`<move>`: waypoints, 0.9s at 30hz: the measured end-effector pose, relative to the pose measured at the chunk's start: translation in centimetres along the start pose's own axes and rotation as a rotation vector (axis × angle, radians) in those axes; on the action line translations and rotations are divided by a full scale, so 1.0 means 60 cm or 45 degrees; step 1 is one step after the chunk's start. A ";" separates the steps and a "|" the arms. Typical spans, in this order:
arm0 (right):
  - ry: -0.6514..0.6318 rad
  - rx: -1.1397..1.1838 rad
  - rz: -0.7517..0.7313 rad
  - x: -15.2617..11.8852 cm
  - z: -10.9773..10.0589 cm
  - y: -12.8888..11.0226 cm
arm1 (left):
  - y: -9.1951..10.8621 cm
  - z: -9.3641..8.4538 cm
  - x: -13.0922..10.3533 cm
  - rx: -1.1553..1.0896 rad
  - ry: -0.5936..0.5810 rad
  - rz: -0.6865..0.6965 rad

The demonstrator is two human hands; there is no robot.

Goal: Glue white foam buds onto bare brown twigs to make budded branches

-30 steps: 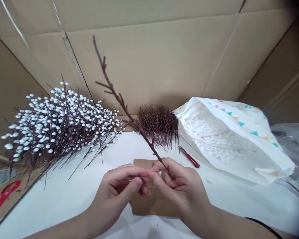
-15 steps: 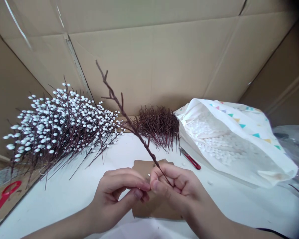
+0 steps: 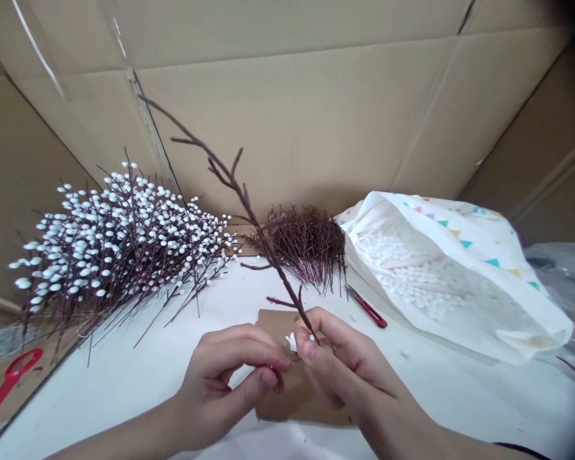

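Note:
A bare brown twig [image 3: 253, 214] slants up and to the left, its lower end pinched in my right hand [image 3: 347, 367]. White berries [image 3: 293, 342] show beside the fingertips of that hand, above a piece of brown cardboard [image 3: 287, 399]. My left hand [image 3: 234, 377] is just to the left, its thumb and fingertips pressed together; what they hold, if anything, is too small to make out. The two hands are slightly apart.
Twigs with white berries [image 3: 124, 236] are heaped at the left, bare brown twigs [image 3: 309, 243] at the back centre. A red cutter [image 3: 368, 310] lies beside an open white bag [image 3: 460, 275] of white pieces. A red tool [image 3: 9, 380] is at far left; cardboard walls [image 3: 292, 115] stand behind.
The twig has turned, and its tip has swung left and up. My right hand has moved slightly away from my left hand, and more of the white berries shows between them.

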State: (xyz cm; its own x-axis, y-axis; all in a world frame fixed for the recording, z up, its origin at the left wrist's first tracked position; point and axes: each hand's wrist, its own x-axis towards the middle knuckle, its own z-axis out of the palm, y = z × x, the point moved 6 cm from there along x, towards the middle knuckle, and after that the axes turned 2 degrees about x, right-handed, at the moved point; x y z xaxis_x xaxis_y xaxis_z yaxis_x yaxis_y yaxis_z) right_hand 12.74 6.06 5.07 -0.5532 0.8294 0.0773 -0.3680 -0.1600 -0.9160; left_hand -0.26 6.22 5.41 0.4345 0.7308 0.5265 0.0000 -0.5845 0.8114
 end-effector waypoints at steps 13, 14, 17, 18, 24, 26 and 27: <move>0.149 -1.116 -0.410 0.015 -0.042 0.010 | -0.046 0.032 -0.029 -0.717 0.174 -0.649; 0.116 -1.167 -0.422 0.016 -0.041 0.010 | -0.047 0.037 -0.029 -0.784 0.158 -0.704; 0.089 -1.150 -0.377 0.021 -0.042 0.010 | -0.050 0.044 -0.027 -0.815 0.098 -0.844; 0.107 -1.088 -0.332 0.024 -0.044 0.011 | -0.051 0.042 -0.026 -0.793 0.093 -0.863; 0.171 -0.609 -0.053 0.039 -0.055 0.029 | -0.063 0.037 -0.024 -0.737 0.120 -0.946; 0.170 -0.486 0.005 0.038 -0.054 0.031 | -0.069 0.039 -0.027 -0.780 0.153 -0.989; 0.177 -0.432 0.051 0.036 -0.054 0.033 | -0.072 0.042 -0.028 -0.824 0.165 -1.015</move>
State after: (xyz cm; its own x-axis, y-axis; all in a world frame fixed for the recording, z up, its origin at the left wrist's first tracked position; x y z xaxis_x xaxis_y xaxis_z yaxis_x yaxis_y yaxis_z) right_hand 13.23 9.28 2.11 -0.4470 0.8945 0.0061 -0.0664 -0.0264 -0.9974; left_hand 1.28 6.63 0.40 0.4202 0.8775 -0.2312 -0.2559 0.3591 0.8975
